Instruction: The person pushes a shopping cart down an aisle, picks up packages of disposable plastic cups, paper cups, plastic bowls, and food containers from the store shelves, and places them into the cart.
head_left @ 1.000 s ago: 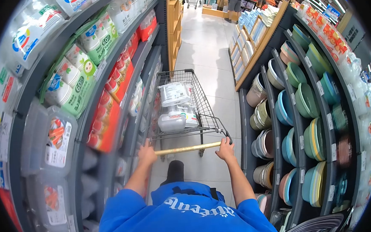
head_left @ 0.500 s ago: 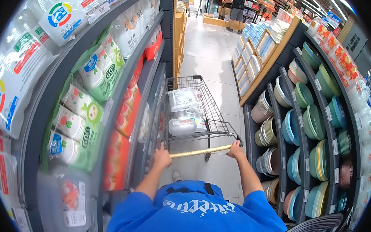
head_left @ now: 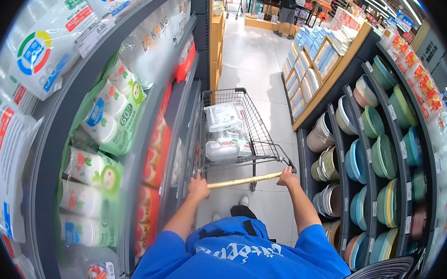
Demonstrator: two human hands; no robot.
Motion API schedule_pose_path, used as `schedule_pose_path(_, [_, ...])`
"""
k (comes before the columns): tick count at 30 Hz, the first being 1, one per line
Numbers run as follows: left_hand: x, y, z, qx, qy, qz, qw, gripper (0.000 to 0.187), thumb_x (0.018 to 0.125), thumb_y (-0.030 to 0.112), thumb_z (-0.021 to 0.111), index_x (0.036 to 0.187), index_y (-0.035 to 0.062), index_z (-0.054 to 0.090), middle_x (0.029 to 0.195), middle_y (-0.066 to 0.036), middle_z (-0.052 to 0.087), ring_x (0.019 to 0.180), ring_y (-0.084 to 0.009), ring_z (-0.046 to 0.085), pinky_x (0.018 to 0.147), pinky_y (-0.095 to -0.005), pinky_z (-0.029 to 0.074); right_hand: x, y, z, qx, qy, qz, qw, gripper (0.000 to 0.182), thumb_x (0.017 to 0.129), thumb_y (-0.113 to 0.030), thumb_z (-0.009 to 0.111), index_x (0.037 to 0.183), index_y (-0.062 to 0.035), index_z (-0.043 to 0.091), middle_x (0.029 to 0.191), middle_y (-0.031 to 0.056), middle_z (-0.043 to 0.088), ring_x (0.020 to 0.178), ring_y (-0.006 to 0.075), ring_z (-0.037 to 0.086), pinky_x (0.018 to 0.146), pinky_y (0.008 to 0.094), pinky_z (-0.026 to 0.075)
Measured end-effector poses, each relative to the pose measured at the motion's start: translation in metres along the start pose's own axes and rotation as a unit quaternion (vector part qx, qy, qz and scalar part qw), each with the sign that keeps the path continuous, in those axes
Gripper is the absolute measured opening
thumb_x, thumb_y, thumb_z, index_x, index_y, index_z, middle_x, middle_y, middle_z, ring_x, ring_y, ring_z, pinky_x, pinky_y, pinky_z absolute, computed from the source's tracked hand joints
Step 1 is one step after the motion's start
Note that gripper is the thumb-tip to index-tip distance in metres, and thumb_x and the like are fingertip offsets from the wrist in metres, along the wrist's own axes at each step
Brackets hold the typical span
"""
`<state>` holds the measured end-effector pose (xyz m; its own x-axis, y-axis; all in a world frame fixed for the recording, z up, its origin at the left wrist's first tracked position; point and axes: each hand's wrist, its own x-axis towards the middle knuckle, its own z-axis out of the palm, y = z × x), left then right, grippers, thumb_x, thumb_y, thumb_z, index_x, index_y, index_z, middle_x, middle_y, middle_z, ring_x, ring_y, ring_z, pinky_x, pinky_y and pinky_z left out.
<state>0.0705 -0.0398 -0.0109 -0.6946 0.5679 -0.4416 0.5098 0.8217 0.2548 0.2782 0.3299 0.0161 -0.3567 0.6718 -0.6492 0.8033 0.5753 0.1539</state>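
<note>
A shopping cart of dark wire mesh stands in the aisle in front of me. My left hand is wrapped round the left end of its yellow handle bar. Round the right end of the same bar my right hand is closed. Inside the basket lie a white plastic-wrapped pack and, nearer to me, a clear rounded package. Another pack lies partly hidden between them. My fingertips are mostly hidden by the backs of my hands.
Close on the left, shelves hold green packs of paper cups and clear plastic bags. Racks of stacked basins line the right. A wooden display of folded cloths stands ahead on the right. Farther up the aisle is a person in dark clothes.
The cart and both hands have advanced along the aisle. Shelf goods on both sides have slid back towards me, and a foot shows further forward below the handle.
</note>
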Motion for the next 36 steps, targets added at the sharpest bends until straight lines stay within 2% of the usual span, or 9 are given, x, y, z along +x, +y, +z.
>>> schedule_pose_path(3, [0.016,0.000,-0.009,0.011,0.001,0.003,1.000,0.045,0.074,0.024,0.076,0.114,0.0044,0.071,0.158,-0.020,0.032,0.122,-0.0421,0.053,0.099,-0.0465,0.050,-0.013,-0.017,-0.028,-0.060,0.024,0.004,0.998,0.083,0.081,-0.028,0.071,0.152,-0.0073,0.035,0.162,0.0143,0.026,0.134,0.0350,0.051,0.100,0.0514,0.051])
schedule_pose_path(6, [0.027,0.001,-0.012,0.020,0.019,0.009,1.000,0.046,0.073,0.025,0.076,0.114,0.0041,0.071,0.156,-0.020,0.034,0.119,-0.0425,0.054,0.098,-0.0473,0.050,0.028,-0.023,-0.033,-0.047,0.021,-0.038,0.998,0.052,0.081,-0.026,0.071,0.130,-0.0081,0.064,0.138,0.0144,0.060,0.117,0.0304,0.065,0.084,0.0497,0.060])
schedule_pose_path(9, [0.038,0.007,-0.018,0.018,0.027,0.002,0.999,0.047,0.074,0.026,0.076,0.114,0.0038,0.071,0.155,-0.021,0.037,0.118,-0.0438,0.055,0.098,-0.0483,0.051,0.056,-0.032,-0.029,-0.104,0.073,-0.091,0.988,0.028,0.081,-0.024,0.071,0.105,-0.0101,0.077,0.109,0.0098,0.075,0.098,0.0281,0.073,0.073,0.0467,0.062])
schedule_pose_path(12, [0.049,0.011,-0.028,0.017,0.014,-0.007,1.000,0.046,0.074,0.026,0.076,0.115,0.0040,0.071,0.155,-0.021,0.036,0.117,-0.0445,0.055,0.097,-0.0482,0.051,0.060,-0.041,-0.045,-0.129,0.036,-0.071,0.988,0.028,0.079,-0.022,0.072,0.105,-0.0117,0.077,0.106,0.0096,0.075,0.094,0.0283,0.074,0.075,0.0448,0.062])
schedule_pose_path(19, [0.088,0.014,-0.042,0.059,-0.031,-0.006,0.998,0.045,0.074,0.026,0.075,0.113,0.0057,0.072,0.153,-0.021,0.038,0.116,-0.0440,0.056,0.095,-0.0470,0.052,0.075,-0.043,-0.071,-0.149,0.060,-0.142,0.977,0.023,0.083,-0.025,0.067,0.099,-0.0145,0.078,0.099,0.0062,0.077,0.088,0.0245,0.075,0.067,0.0394,0.060])
schedule_pose_path(22, [0.095,0.025,-0.055,0.063,-0.058,-0.005,0.996,0.042,0.074,0.026,0.074,0.113,0.0103,0.073,0.152,-0.022,0.038,0.116,-0.0447,0.055,0.096,-0.0454,0.052,0.081,-0.042,-0.079,-0.127,0.077,-0.138,0.979,0.022,0.080,-0.025,0.067,0.095,-0.0137,0.079,0.097,0.0095,0.076,0.090,0.0267,0.074,0.073,0.0390,0.059])
schedule_pose_path(25, [0.096,0.032,-0.054,0.081,-0.069,0.006,0.994,0.040,0.073,0.027,0.074,0.112,0.0162,0.075,0.147,-0.022,0.041,0.113,-0.0453,0.054,0.095,-0.0462,0.051,0.085,-0.032,-0.088,-0.135,0.052,-0.157,0.977,0.022,0.081,-0.025,0.066,0.095,-0.0142,0.079,0.097,0.0093,0.076,0.090,0.0267,0.074,0.073,0.0386,0.059])
schedule_pose_path(29, [0.096,0.035,-0.048,0.073,-0.045,0.014,0.996,0.042,0.070,0.026,0.074,0.111,0.0151,0.075,0.146,-0.022,0.042,0.107,-0.0434,0.055,0.092,-0.0456,0.051,0.103,-0.028,-0.089,-0.150,0.006,-0.161,0.976,0.026,0.080,-0.026,0.068,0.100,-0.0152,0.079,0.102,0.0086,0.076,0.094,0.0264,0.074,0.076,0.0385,0.059])
schedule_pose_path(36, [0.095,0.045,-0.055,0.081,-0.061,-0.010,0.995,0.046,0.071,0.033,0.077,0.114,0.0178,0.073,0.131,-0.009,0.057,0.115,-0.0411,0.052,0.095,-0.0473,0.051,0.119,-0.027,-0.116,-0.201,-0.121,-0.229,0.945,0.039,0.074,-0.032,0.078,0.109,-0.0133,0.076,0.104,0.0080,0.076,0.093,0.0252,0.074,0.078,0.0390,0.059])
